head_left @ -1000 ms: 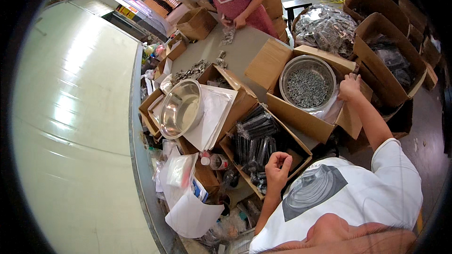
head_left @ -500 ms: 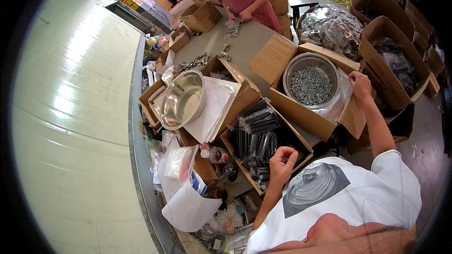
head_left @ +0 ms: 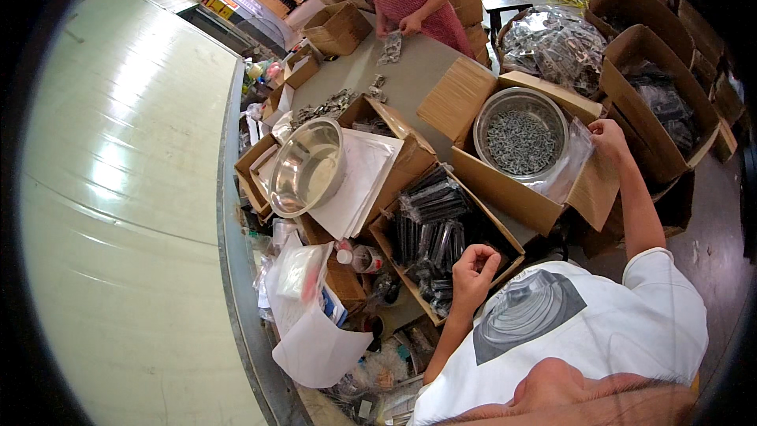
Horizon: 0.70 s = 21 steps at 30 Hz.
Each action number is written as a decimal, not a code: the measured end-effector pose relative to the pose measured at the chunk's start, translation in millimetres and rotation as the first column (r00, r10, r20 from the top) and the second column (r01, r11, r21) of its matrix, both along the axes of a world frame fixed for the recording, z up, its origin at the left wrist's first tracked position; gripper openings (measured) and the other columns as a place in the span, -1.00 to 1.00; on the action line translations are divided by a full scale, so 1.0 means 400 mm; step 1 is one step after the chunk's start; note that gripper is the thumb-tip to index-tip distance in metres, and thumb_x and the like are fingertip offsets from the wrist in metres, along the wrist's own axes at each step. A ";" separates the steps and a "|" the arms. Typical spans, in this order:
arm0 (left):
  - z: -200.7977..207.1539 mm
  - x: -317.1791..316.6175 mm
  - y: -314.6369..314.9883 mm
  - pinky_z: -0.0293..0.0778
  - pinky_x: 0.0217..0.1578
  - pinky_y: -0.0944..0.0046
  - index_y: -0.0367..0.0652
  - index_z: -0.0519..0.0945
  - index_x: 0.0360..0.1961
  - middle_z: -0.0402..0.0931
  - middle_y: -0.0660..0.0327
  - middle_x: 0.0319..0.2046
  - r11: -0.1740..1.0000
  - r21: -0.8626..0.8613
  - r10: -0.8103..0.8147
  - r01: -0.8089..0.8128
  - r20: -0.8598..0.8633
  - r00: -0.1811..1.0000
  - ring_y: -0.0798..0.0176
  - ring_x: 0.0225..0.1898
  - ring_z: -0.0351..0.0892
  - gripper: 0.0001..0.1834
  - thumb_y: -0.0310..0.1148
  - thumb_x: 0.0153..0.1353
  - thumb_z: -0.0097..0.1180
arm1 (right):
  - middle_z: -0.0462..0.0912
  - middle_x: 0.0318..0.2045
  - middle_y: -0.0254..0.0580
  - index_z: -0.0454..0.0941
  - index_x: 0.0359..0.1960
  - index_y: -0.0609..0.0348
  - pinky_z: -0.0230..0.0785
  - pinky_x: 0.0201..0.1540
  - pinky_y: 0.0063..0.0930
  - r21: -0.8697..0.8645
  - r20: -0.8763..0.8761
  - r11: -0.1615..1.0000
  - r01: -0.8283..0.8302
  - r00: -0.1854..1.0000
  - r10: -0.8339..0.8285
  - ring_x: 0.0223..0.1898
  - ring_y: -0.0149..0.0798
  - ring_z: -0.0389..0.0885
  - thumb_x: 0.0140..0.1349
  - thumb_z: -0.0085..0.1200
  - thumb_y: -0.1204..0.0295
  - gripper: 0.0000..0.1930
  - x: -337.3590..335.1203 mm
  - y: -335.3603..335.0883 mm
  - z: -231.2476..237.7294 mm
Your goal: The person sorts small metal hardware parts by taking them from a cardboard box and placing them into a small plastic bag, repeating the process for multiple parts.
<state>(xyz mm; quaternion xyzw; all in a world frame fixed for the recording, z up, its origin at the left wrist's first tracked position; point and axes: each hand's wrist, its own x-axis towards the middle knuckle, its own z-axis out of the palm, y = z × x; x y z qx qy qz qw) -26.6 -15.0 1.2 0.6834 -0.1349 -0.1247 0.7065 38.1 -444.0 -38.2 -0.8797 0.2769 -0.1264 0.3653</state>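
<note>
Right hand (head_left: 609, 138) pinched the clear plastic bag (head_left: 569, 167) beside the screw-filled bowl (head_left: 520, 133) — left hand (head_left: 473, 270) curled shut, holding what I couldn't tell.

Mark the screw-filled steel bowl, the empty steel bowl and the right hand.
screw-filled steel bowl (head_left: 498, 107): head view, on its bare left rim.
empty steel bowl (head_left: 306, 167): head view, on its shiny inner wall.
right hand (head_left: 608, 136): head view, on the back of the hand.

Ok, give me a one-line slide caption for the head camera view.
Person at packing table: right hand grips clear plastic bag beside steel bowl of small metal parts; left hand curled over box of dark packets.
</note>
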 end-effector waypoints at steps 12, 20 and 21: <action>-0.031 0.038 -0.064 0.43 -0.29 0.47 -0.35 0.53 -0.17 0.56 0.27 -0.37 0.998 0.004 -0.062 0.062 0.005 0.998 0.47 -0.34 0.50 -0.78 -0.39 0.31 0.02 | 0.64 -0.39 -0.19 0.59 -0.21 0.19 0.44 -0.29 -0.41 0.097 0.328 0.940 -0.328 0.902 0.280 -0.34 -0.30 0.61 0.08 0.09 0.64 -0.78 -0.082 0.366 0.111; -0.130 0.056 -0.045 0.55 -0.24 0.33 -0.36 0.51 -0.14 0.57 0.12 -0.24 0.934 -0.347 -0.089 -0.088 -0.465 0.881 0.30 -0.25 0.60 -0.75 -0.38 0.37 -0.12 | 0.60 -0.36 -0.26 0.59 -0.29 0.09 0.41 -0.18 -0.33 -0.545 0.331 0.529 -0.650 0.412 0.849 -0.26 -0.16 0.56 -0.11 0.13 0.47 -0.74 -0.138 0.583 0.056; -0.136 0.051 -0.036 0.55 -0.24 0.33 -0.36 0.51 -0.14 0.57 0.12 -0.24 0.934 -0.343 -0.077 -0.101 -0.468 0.880 0.30 -0.25 0.60 -0.75 -0.38 0.37 -0.12 | 0.60 -0.35 -0.26 0.59 -0.30 0.09 0.41 -0.16 -0.34 -0.530 0.320 0.497 -0.687 0.381 0.867 -0.25 -0.17 0.56 -0.12 0.13 0.48 -0.74 -0.137 0.589 0.051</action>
